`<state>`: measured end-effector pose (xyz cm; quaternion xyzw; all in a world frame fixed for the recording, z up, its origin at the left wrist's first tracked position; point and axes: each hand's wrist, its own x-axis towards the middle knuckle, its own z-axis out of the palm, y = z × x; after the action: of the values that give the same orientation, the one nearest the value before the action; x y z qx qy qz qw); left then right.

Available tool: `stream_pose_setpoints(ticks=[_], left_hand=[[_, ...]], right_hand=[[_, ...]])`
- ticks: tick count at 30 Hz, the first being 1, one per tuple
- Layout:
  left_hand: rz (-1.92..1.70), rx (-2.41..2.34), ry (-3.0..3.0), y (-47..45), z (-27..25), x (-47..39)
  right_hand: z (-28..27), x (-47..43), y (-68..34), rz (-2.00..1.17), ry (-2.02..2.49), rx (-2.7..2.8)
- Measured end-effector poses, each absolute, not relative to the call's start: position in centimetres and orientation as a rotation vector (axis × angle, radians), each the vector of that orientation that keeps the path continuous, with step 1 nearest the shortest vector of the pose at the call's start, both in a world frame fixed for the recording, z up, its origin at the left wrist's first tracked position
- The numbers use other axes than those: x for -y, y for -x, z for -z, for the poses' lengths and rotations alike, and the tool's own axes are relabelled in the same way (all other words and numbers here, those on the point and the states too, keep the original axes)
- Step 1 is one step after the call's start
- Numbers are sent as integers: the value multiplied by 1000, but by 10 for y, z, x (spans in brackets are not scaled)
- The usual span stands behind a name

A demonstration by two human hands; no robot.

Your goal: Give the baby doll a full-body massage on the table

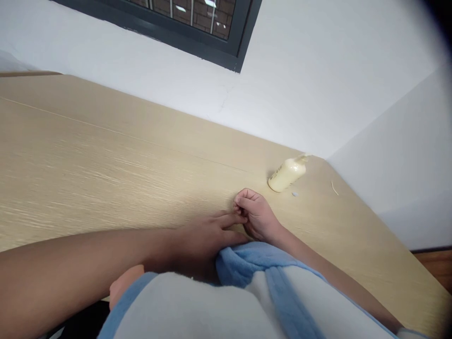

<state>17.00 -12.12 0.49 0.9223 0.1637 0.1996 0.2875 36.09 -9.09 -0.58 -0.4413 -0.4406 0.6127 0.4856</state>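
Right hand: fingers curled closed; we couldn't tell whether around anything.
Left hand: we had its fingers extended towards the right hand.
Pump bottle: stood on the table, between one and two o'clock from the right hand.
Bottle handling: we judged it firm, slick, best gripped around its middle.

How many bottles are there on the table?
1: the pale yellow bottle, near the wall, beyond the right hand. The clothes hide part of the table.
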Motion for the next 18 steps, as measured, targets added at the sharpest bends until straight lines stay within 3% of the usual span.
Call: stream_pose_setpoints(ticks=[18], left_hand=[[-560,-427,-2457,-170,-4,121]], right_hand=[[6,90,-360,-1497,1102,1062]])
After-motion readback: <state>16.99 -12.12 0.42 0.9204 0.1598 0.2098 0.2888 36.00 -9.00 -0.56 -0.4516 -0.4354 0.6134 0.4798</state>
